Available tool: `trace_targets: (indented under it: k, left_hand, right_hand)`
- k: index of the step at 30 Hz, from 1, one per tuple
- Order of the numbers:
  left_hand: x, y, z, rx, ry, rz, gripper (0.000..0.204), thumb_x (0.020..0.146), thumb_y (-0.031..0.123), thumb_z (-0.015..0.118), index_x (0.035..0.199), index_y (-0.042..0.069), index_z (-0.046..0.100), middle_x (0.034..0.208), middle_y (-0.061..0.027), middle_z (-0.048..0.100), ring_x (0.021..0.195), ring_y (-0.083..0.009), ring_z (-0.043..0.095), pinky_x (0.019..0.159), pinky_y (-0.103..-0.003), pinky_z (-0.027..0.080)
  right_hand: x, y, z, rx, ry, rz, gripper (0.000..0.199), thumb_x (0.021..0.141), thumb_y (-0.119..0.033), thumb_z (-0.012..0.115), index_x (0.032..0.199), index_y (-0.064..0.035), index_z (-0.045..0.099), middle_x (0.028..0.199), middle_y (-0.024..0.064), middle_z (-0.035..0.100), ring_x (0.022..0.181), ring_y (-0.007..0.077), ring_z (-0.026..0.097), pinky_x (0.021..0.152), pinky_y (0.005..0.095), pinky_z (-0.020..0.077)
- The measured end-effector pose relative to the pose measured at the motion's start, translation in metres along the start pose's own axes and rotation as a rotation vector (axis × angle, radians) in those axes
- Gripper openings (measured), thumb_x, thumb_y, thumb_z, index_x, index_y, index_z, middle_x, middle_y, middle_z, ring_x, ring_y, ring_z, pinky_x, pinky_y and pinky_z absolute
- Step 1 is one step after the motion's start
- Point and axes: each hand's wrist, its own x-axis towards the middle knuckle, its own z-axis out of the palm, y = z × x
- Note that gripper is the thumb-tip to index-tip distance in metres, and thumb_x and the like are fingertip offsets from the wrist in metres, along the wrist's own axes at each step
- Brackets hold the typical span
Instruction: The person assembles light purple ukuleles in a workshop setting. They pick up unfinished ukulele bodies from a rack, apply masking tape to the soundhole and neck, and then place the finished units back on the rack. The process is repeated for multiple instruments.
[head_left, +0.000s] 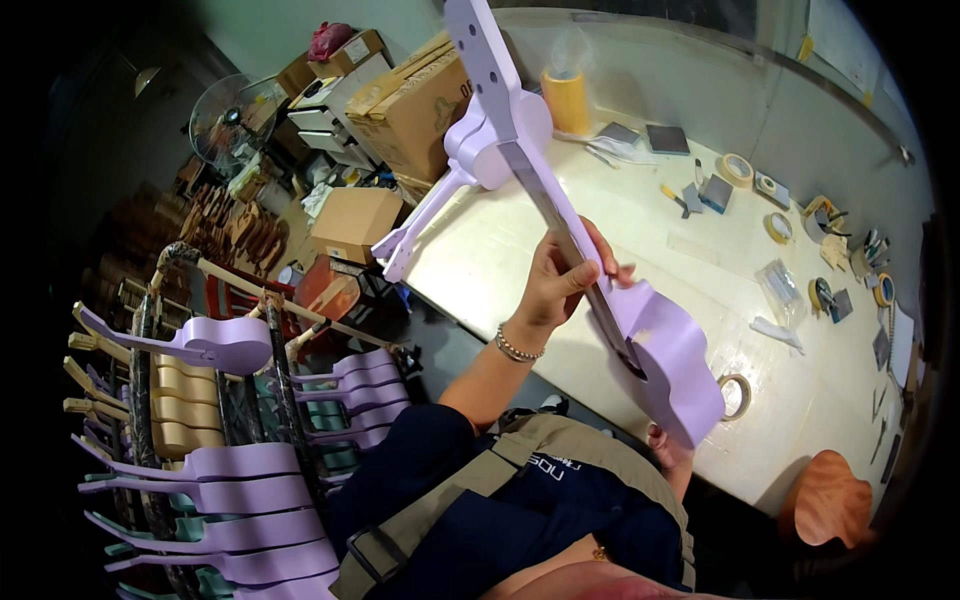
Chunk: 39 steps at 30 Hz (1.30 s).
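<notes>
A lilac ukulele (668,345) without strings is held up aslant before me, its headstock toward the top and its body low on the right. My left hand (572,268) wraps around the neck, thumb across the dark strip of the fingerboard. Below the body's lower end, my right hand (670,447) supports it; the ukulele hides part of that hand. A pale patch shows on the body's side. Behind the neck, a second lilac ukulele (490,150) rests on the white table (470,265), its neck jutting past the left edge.
At left stands a rack (145,400) with several lilac, green and bare-wood ukuleles. A tape roll (736,397) lies close to the held body. Sanding blocks (716,193), more tape and tools line the table's far side. A brown wooden piece (828,500) sits at lower right.
</notes>
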Motion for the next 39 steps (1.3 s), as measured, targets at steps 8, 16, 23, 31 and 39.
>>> trace_targets:
  k: [8,16,23,31,39]
  left_hand:
    - [-0.001,0.042,-0.002,0.429,0.345,0.140,0.016,0.085,0.003,0.055,0.100,0.002,0.049,0.071,-0.0051,0.055,0.063,-0.0148,0.056,0.065,-0.030,0.049]
    - [-0.013,0.064,-0.020,0.611,0.452,0.228,0.018,0.084,0.003,0.057,0.100,0.001,0.050,0.073,-0.0044,0.054,0.063,-0.0121,0.054,0.061,-0.026,0.047]
    - [-0.016,0.067,-0.019,0.528,0.409,0.208,0.018,0.084,0.002,0.056,0.101,0.000,0.049,0.073,-0.0048,0.054,0.064,-0.0124,0.054,0.063,-0.027,0.047]
    - [-0.011,0.056,-0.013,0.543,0.383,0.207,0.017,0.086,0.004,0.055,0.102,0.002,0.049,0.070,-0.0042,0.054,0.061,-0.0140,0.055,0.064,-0.031,0.050]
    - [0.005,0.038,0.008,0.499,0.316,0.119,0.020,0.086,0.005,0.054,0.104,0.001,0.047,0.071,-0.0046,0.054,0.062,-0.0144,0.055,0.065,-0.031,0.049]
  right_hand:
    - [0.024,-0.001,0.073,-0.051,0.353,0.105,0.088,0.079,-0.072,0.021,0.131,-0.0032,0.032,0.128,0.0198,0.040,0.070,0.0312,0.064,0.049,0.0298,0.0535]
    - [0.013,0.001,0.064,-0.044,0.442,0.095,0.080,0.081,-0.069,0.026,0.131,-0.0064,0.033,0.126,0.0172,0.044,0.074,0.0287,0.063,0.051,0.0291,0.0534]
    - [0.021,0.004,0.081,-0.131,0.406,0.106,0.074,0.084,-0.065,0.028,0.130,-0.0082,0.035,0.124,0.0149,0.047,0.076,0.0233,0.063,0.053,0.0245,0.0515]
    - [0.017,0.010,0.045,-0.574,0.642,-0.112,0.062,0.086,-0.052,0.043,0.128,-0.0054,0.037,0.123,0.0174,0.046,0.092,0.0286,0.059,0.070,0.0369,0.0501]
    - [0.011,-0.029,0.034,-2.317,1.322,-0.528,0.044,0.073,-0.018,0.066,0.112,-0.0061,0.049,0.129,0.0121,0.040,0.126,0.0271,0.031,0.106,0.0502,0.0076]
